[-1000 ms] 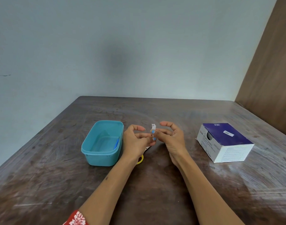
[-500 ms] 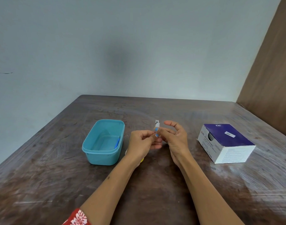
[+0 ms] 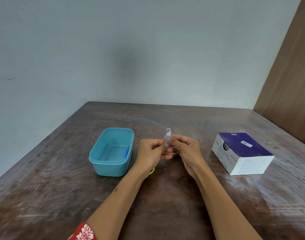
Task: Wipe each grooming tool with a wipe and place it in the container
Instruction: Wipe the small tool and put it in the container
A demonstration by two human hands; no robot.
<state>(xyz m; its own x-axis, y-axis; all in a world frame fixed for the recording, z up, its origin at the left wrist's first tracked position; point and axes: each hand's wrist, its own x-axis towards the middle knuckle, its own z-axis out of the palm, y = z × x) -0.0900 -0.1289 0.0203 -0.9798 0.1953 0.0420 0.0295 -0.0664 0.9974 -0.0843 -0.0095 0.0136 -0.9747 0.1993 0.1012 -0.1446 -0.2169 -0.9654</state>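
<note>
Wiping a nail clipper above the bench, between tub and box

The teal container (image 3: 111,152) sits open at the left, close to the hands so a cleaned tool can drop straight in — a blue item (image 3: 126,152) already lies along its inner right wall. The left hand (image 3: 151,154) curls its fingers in toward the nail clipper (image 3: 167,134); a wipe between them probably does the rubbing, though it is too small to make out. The right hand (image 3: 186,151) pinches the clipper upright, its metal tip poking above the fingers so it stays exposed for cleaning. A yellow object (image 3: 152,171) peeks out under the left wrist. The swab box (image 3: 241,153) rests at the right — within reach for fresh wipes.
</note>
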